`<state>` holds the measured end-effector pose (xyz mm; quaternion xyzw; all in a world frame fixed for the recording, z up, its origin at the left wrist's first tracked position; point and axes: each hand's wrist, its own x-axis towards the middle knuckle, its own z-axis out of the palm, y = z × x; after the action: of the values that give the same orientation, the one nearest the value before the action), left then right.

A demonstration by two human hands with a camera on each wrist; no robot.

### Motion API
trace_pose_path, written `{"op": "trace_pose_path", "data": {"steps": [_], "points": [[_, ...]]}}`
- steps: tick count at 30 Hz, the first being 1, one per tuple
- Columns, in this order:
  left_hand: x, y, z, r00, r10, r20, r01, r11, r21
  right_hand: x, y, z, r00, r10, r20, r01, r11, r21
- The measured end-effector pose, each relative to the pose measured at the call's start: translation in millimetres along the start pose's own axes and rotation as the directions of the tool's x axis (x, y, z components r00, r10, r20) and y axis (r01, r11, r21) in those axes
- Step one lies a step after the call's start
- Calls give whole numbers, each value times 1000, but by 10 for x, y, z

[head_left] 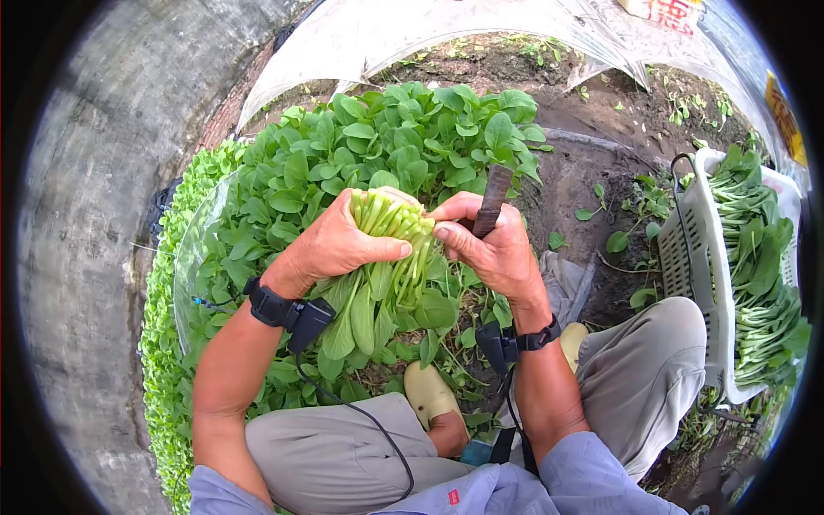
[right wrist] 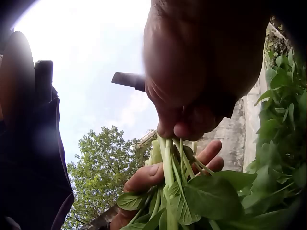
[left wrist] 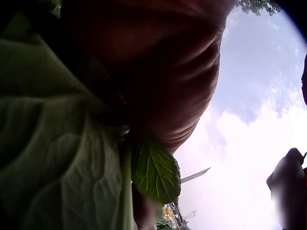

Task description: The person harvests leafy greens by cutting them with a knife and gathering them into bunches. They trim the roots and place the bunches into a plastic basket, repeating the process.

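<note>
My left hand (head_left: 348, 239) grips a bunch of leafy greens (head_left: 395, 219), its pale cut stem ends up and its leaves hanging below. Close on the right, my right hand (head_left: 491, 245) holds a knife (head_left: 493, 202) with a dark flat blade jutting up past the fingers. Thumb and forefinger of that hand pinch at stems on the bunch's right edge, as the right wrist view shows with the stems (right wrist: 169, 165) right under the fingertips. In the left wrist view a large leaf (left wrist: 53, 158) covers much of the hand's work.
A bed of growing greens (head_left: 386, 137) spreads in front and to the left. On the right stands a white plastic basket (head_left: 699, 257) filled with bundled greens (head_left: 760, 275). Bare soil with loose leaves lies between. A concrete surface (head_left: 103, 257) runs along the left, and plastic sheeting (head_left: 429, 26) arches behind.
</note>
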<state>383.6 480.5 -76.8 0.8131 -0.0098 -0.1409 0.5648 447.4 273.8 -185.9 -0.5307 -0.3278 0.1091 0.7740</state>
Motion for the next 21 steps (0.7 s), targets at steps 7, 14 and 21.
{"op": "trace_pose_path", "data": {"steps": [7,14,21], "points": [[-71,-72,124,992,-122,21,122,929,-349,3,71,160,989,-123,-80,123,992,-13],[-76,-279,-40,973,-230,10,222,923,-313,-23,280,194,972,169,-164,-131,967,220],[-198,-237,-425,967,-195,-163,148,954,-262,-88,1058,-282,843,394,-366,-396,915,73]]}}
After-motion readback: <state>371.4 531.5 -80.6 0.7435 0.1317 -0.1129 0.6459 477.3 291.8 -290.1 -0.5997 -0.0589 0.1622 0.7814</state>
